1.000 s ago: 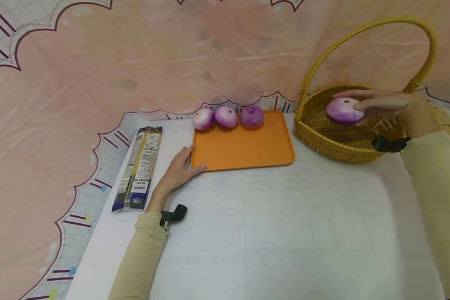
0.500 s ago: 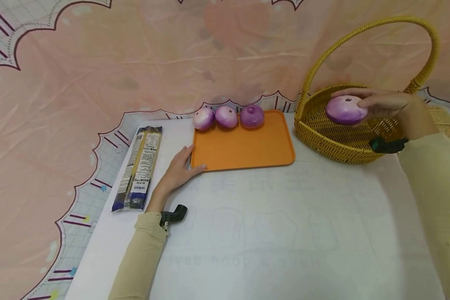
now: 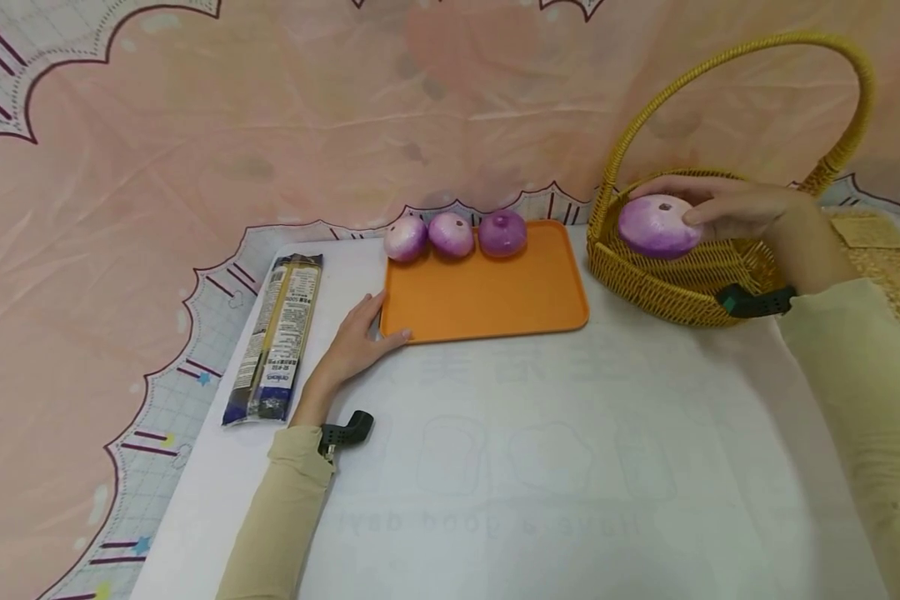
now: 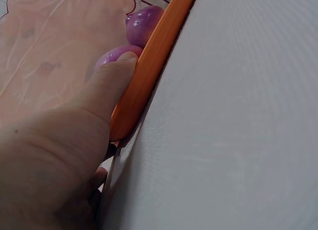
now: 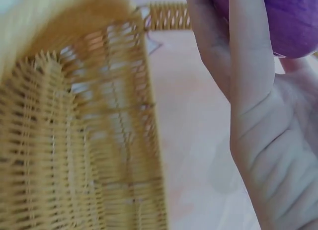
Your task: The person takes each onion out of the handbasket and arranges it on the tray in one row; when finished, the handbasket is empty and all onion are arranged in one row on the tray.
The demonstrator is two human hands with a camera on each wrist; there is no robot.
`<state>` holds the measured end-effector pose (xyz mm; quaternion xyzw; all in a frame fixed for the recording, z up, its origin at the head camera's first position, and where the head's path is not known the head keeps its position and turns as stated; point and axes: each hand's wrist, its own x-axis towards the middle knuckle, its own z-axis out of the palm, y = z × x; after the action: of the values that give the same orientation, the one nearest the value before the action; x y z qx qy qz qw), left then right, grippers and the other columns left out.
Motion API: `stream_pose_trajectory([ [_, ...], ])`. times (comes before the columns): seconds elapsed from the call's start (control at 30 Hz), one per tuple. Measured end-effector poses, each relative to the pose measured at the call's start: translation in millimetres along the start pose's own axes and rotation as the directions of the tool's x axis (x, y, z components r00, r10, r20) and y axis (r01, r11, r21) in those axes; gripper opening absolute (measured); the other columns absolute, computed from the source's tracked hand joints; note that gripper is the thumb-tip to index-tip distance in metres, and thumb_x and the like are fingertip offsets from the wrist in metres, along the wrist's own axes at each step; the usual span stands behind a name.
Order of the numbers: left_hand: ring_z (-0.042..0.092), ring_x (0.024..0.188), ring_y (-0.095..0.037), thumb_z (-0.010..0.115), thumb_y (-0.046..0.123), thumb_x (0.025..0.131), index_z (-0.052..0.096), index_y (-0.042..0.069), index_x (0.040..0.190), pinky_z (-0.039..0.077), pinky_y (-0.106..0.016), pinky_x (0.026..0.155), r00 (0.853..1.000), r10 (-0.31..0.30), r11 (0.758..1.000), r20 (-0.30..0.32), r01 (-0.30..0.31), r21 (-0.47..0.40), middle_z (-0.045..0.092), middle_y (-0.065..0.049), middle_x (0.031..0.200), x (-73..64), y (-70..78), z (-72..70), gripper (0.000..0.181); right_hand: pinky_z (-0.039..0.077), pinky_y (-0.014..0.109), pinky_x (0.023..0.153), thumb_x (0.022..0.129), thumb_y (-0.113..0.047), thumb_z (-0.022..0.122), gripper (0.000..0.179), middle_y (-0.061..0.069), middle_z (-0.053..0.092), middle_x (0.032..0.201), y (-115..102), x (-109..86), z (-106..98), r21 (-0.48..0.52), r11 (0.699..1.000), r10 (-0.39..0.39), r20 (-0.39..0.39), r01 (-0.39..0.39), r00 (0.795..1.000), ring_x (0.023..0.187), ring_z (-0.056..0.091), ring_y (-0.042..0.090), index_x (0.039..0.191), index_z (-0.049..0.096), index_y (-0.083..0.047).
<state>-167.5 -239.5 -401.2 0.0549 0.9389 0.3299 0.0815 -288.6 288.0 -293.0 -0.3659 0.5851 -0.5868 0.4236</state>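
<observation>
My right hand [image 3: 742, 208] grips a purple-and-white onion [image 3: 657, 227] over the wicker basket [image 3: 663, 298], with the fingers behind it and the thumb on its near side. In the right wrist view the onion [image 5: 293, 21] shows beyond my fingers, above the level of the woven basket wall [image 5: 124, 140]. My left hand [image 3: 351, 343] rests at the front left corner of the orange tray [image 3: 487, 296], fingers fairly straight along its side and thumb at the front rim. Three more onions [image 3: 452, 234] stand in a row along the tray's back edge.
Left of the tray lies a long clear-and-blue packet [image 3: 273, 337] with printed labels. The basket's tall arched handle [image 3: 720, 60] rises above my right hand. A straw-coloured woven mat [image 3: 881, 258] lies at the far right, and a patterned pink cloth [image 3: 285, 108] hangs behind the table.
My right hand has moved left with the onion, from the middle of the basket toward its left side. The left hand and the tray have stayed in place.
</observation>
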Motion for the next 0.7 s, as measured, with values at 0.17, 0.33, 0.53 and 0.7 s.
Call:
stream_pose_trajectory([
  [0.17, 0.010, 0.152, -0.032, 0.066, 0.049, 0.088, 0.019, 0.015, 0.156, 0.013, -0.055, 0.122, 1.000, 0.002, 1.000, -0.002, -0.002, 0.007, 0.017, -0.015, 0.163, 0.6, 0.0, 0.0, 0.090, 0.057, 0.033, 0.090, 0.101, -0.006, 0.043, 0.049, 0.006, 0.046, 0.138, -8, 13.8, 16, -0.008, 1.000, -0.001, -0.034, 0.000, 0.999, 0.115, 0.057, 0.016, 0.148, 0.034, -0.017],
  [0.33, 0.010, 0.152, -0.033, 0.067, 0.047, 0.088, 0.019, 0.014, 0.156, 0.013, -0.055, 0.122, 1.000, 0.013, 1.000, -0.008, -0.013, 0.012, 0.017, -0.016, 0.163, 0.9, -0.3, 0.3, 0.089, 0.058, 0.034, 0.087, 0.098, -0.002, 0.048, 0.049, 0.010, 0.047, 0.135, -13, 29.7, 34, -0.044, 0.999, -0.009, -0.084, 0.005, 0.996, 0.112, 0.057, 0.019, 0.144, 0.037, -0.015],
  [0.53, 0.010, 0.152, -0.032, 0.067, 0.046, 0.088, 0.020, 0.014, 0.156, 0.014, -0.055, 0.122, 1.000, 0.024, 1.000, -0.011, -0.024, 0.013, 0.018, -0.015, 0.162, 1.6, -0.5, 1.4, 0.089, 0.058, 0.032, 0.086, 0.096, -0.004, 0.052, 0.049, 0.009, 0.047, 0.132, -13, 43.3, 49, -0.085, 0.996, 0.005, -0.113, -0.014, 0.994, 0.110, 0.057, 0.018, 0.142, 0.039, -0.016],
  [0.7, 0.010, 0.152, -0.032, 0.067, 0.045, 0.088, 0.020, 0.014, 0.156, 0.014, -0.055, 0.122, 1.000, 0.018, 1.000, -0.016, -0.018, 0.010, 0.018, -0.015, 0.162, 2.1, -0.7, 0.2, 0.089, 0.059, 0.031, 0.083, 0.097, -0.007, 0.055, 0.048, 0.009, 0.041, 0.134, -9, 66.9, 73, -0.036, 0.999, 0.014, -0.395, -0.030, 0.919, 0.111, 0.055, 0.021, 0.141, 0.040, -0.020],
])
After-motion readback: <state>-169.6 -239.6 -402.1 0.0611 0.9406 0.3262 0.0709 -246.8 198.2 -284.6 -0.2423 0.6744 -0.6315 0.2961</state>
